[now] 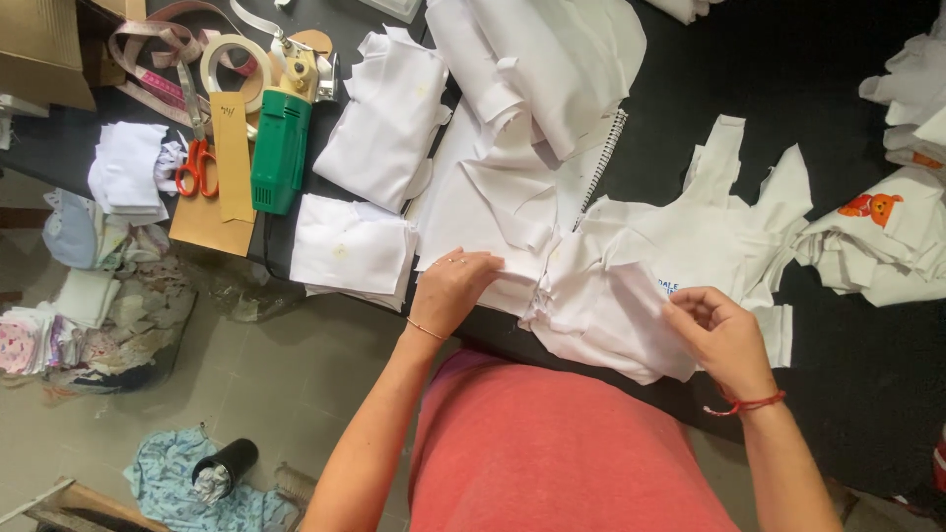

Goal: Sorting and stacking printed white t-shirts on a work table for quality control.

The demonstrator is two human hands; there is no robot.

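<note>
A heap of cut white fabric pieces (670,256) lies on the black table (867,374) in front of me. My left hand (451,288) rests flat on the edge of a white piece at the table's near edge, fingers bent over it. My right hand (717,333) pinches the lower right part of the heap between thumb and fingers. A red string is tied on that wrist, a thin bracelet on the left.
More folded white stacks (379,128) lie to the left and back, over a spiral notebook (603,163). A green electric cutter (280,148), orange scissors (197,163), tape measure (148,59) and brown paper patterns (222,187) sit far left. Printed pieces (877,227) lie right. Scraps and a black cup (225,468) are on the floor.
</note>
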